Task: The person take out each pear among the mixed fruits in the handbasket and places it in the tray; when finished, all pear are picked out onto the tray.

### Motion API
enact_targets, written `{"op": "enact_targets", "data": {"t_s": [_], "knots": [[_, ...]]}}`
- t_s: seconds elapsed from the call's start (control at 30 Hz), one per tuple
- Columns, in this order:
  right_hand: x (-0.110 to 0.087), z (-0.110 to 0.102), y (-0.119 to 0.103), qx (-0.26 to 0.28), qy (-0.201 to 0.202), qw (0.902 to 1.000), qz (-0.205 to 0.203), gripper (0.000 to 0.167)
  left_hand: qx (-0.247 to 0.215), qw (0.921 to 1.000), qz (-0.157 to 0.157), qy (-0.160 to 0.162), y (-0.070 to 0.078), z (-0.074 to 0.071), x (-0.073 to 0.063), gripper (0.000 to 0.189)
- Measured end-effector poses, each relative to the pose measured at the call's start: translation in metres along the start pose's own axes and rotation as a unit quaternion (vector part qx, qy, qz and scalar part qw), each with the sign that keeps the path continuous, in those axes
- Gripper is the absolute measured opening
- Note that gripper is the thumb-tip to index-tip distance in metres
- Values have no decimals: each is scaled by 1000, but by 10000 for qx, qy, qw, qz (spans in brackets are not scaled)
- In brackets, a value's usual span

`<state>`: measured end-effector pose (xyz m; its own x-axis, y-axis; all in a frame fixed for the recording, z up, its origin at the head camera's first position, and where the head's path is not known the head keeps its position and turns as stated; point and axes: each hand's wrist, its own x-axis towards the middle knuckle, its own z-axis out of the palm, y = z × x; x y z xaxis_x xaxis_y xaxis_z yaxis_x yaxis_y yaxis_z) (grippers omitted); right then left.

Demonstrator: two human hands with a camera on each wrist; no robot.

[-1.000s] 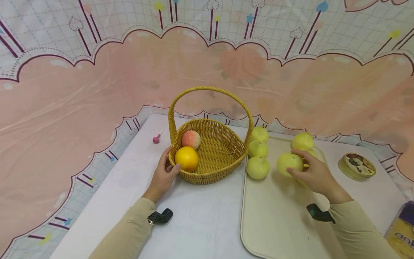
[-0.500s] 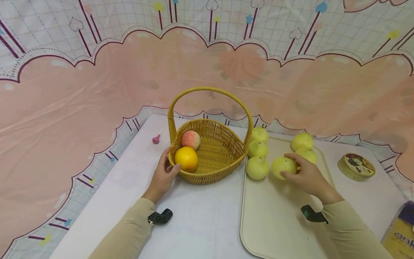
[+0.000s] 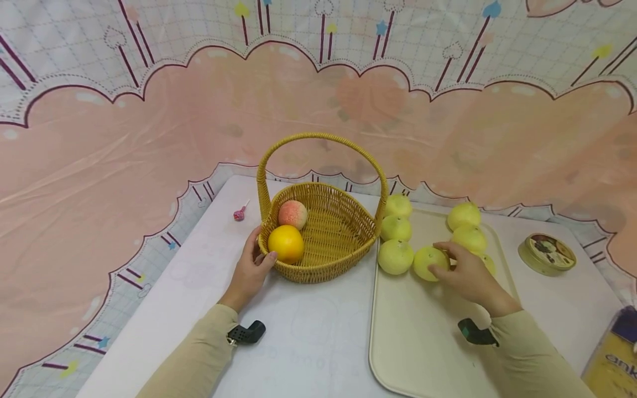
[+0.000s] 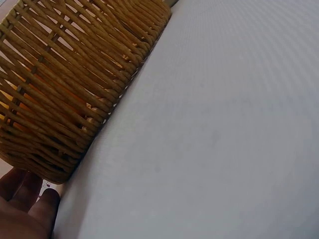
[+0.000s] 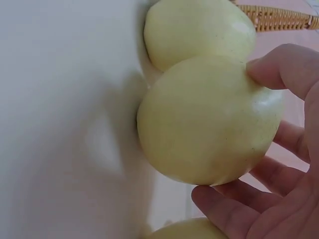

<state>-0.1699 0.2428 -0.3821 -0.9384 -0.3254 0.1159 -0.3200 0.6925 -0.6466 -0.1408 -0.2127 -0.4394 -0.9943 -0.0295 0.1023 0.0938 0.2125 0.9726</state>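
Observation:
A woven yellow basket (image 3: 323,273) with a tall arched handle stands mid-table. Inside its left end lie an orange (image 3: 286,244) and a pinkish peach (image 3: 292,215). My left hand (image 3: 249,276) holds that end, thumb near the front rim and fingers round the outer wall. On the right, my right hand (image 3: 465,276) grips a round yellow-green fruit (image 5: 207,119) between thumb and fingers. It is low over the cream tray (image 3: 423,342), beside the front fruit (image 3: 395,257) of the left row. Whether its underside touches the tray, I cannot tell.
Two more yellow-green fruits line the tray's left edge behind the front one. Another row of such fruits (image 3: 469,239) lies on the tray's right. A round tin (image 3: 547,254), a lollipop (image 3: 240,213) and a yellow packet (image 3: 614,359) lie on the table (image 3: 298,342).
My right hand has moved left and slightly toward me with the yellow-green fruit, bringing it beside the left row's front fruit. The left hand and basket have stayed in place.

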Motion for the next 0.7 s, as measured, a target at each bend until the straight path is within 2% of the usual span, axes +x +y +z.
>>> {"op": "enact_targets", "data": {"t_s": [0.23,0.47,0.7], "knots": [[-3,2,-5,-66,-88,9998,140,53,19,10000,-8,6,1,-1,-1,74],[-3,-2,-11,-202,32,9998,-38,55,31,10000,-30,15,1,-1,-1,73],[-4,-8,-15,-207,95,9997,57,57,11,10000,3,9,-1,-2,0,74]]}}
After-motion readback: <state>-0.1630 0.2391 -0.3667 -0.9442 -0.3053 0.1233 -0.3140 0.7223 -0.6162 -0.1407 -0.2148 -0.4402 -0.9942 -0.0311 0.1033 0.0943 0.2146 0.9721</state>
